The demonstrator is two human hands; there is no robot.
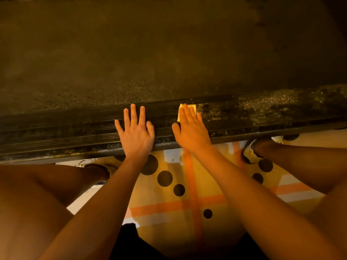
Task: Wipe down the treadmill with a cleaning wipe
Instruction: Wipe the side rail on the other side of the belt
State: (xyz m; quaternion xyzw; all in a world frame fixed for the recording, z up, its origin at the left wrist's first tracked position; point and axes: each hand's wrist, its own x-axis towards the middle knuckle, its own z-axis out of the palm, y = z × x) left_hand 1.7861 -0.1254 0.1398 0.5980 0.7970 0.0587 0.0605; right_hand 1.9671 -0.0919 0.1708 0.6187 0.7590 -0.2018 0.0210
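Both hands lie flat-fingered on the black ribbed treadmill side rail [75, 126]; the right hand [191, 128] presses a pale folded cleaning wipe [180, 113], the left hand [136, 131] just beside it.

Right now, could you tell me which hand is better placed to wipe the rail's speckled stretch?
Right: the right hand presses the wipe flat on the rail, next to the speckles; the left hand rests there bare.

The treadmill's side rail [75, 132] looks like dark ribbed plastic, glistening wet and speckled at its right end. The running belt [150, 53] is matt and finely grainy. The folded wipe [187, 107] appears soft, pale cloth-like paper. The floor mat [169, 207] looks smooth and printed.
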